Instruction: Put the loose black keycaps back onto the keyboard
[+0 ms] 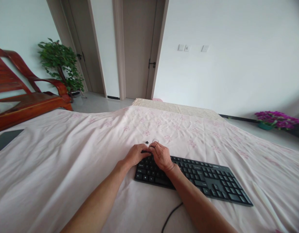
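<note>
A black keyboard (207, 181) lies slanted on the pale cloth. My left hand (136, 154) is at its far left corner, thumb over the keys, fingers closed inward; whatever lies between the fingertips is hidden. Against it, my right hand (161, 155) is closed over the upper left keys, its fingertips pinching a thin wire loop tool (155, 140) that looks like a keycap puller. Just beyond the left fingertips sits a small black piece (146, 142), perhaps loose keycaps. Both hands cover part of the top key rows.
Wrinkled cloth with pink flowers (110, 142) covers the surface. A dark flat device (7, 139) lies at far left, and a pale narrow strip (267, 202) right of the keyboard. The black cable (171, 215) runs toward me. A wooden chair (30, 94) stands at left.
</note>
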A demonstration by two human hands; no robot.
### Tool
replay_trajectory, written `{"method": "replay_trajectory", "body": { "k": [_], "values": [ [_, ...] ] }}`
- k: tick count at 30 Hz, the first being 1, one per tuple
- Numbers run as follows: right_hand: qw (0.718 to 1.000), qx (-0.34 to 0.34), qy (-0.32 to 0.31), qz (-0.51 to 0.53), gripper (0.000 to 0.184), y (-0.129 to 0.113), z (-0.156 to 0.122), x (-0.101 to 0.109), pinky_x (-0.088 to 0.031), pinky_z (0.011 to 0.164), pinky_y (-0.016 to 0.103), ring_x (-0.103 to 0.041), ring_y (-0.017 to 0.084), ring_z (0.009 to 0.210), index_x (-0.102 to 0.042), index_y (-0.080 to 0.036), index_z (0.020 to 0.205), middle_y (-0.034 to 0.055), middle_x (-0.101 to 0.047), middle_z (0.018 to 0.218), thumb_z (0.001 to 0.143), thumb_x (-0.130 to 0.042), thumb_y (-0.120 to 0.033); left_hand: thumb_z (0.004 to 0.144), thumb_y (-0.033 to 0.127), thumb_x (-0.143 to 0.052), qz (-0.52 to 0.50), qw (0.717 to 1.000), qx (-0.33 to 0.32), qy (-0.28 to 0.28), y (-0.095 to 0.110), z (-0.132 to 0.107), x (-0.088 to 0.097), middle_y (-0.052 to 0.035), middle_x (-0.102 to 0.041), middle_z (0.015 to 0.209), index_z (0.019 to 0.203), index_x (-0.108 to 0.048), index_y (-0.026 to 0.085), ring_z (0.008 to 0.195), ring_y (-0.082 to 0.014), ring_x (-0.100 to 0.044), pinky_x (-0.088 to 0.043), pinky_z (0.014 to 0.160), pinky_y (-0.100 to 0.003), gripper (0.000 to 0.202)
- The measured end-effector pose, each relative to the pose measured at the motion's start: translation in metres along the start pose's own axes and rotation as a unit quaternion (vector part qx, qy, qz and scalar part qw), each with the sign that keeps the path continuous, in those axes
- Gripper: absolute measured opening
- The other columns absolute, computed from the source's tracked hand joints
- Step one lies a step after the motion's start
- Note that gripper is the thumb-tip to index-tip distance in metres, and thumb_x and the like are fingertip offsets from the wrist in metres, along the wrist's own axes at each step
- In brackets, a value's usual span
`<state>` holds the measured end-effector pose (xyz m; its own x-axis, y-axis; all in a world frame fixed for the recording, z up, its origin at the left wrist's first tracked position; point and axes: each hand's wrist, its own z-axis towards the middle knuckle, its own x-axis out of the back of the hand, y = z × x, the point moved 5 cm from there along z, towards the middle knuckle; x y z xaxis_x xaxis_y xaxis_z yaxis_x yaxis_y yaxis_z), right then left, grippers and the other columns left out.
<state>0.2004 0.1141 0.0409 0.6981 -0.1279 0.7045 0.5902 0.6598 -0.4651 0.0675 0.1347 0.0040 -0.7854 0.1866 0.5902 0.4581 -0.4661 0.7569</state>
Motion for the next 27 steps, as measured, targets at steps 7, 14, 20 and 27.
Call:
{"method": "replay_trajectory", "body": {
  "k": [7,14,20,27],
  "values": [
    [0.997,-0.005,0.048,0.062,0.025,-0.004,-0.002,0.009,-0.045,0.079,0.027,-0.059,0.015,0.082,-0.058,-0.022,0.091,0.0036,-0.061,0.084,0.097,-0.035,-0.031,0.077,0.024,-0.064,-0.050,0.998,0.018,0.038,0.003,-0.001,0.002,-0.0003,-0.073,0.090,0.090,-0.073,0.023,0.087,-0.0172,-0.065,-0.047,0.084,-0.027,0.016],
    [0.993,-0.039,0.107,-0.008,0.026,-0.011,0.002,0.031,-0.042,0.089,0.034,-0.056,0.019,0.092,-0.060,-0.021,0.087,0.0074,-0.062,0.093,0.096,-0.037,-0.030,0.071,0.022,-0.067,-0.213,0.952,0.128,0.178,-0.030,0.000,0.011,-0.0064,-0.072,0.094,0.106,-0.065,0.016,0.083,-0.0181,-0.067,-0.051,0.080,-0.031,0.036],
    [0.997,-0.034,0.061,0.038,0.030,-0.003,0.022,0.031,-0.043,0.087,0.029,-0.057,0.015,0.094,-0.054,-0.021,0.114,0.0057,-0.062,0.099,0.098,-0.029,-0.022,0.070,0.020,-0.068,-0.238,0.950,0.121,0.162,-0.040,0.005,0.006,-0.0070,-0.072,0.093,0.110,-0.062,0.016,0.086,-0.0183,-0.067,-0.051,0.083,-0.032,0.040],
    [0.987,-0.089,-0.112,-0.076,0.021,0.019,0.038,-0.003,-0.042,0.075,0.023,-0.060,0.015,0.086,-0.069,-0.024,0.097,0.0038,-0.064,0.094,0.090,-0.052,-0.033,0.070,0.020,-0.070,-0.230,0.953,0.118,0.157,-0.045,0.011,0.005,-0.0057,-0.073,0.090,0.115,-0.058,0.017,0.085,-0.0183,-0.068,-0.052,0.083,-0.033,0.046]
  ]
}}
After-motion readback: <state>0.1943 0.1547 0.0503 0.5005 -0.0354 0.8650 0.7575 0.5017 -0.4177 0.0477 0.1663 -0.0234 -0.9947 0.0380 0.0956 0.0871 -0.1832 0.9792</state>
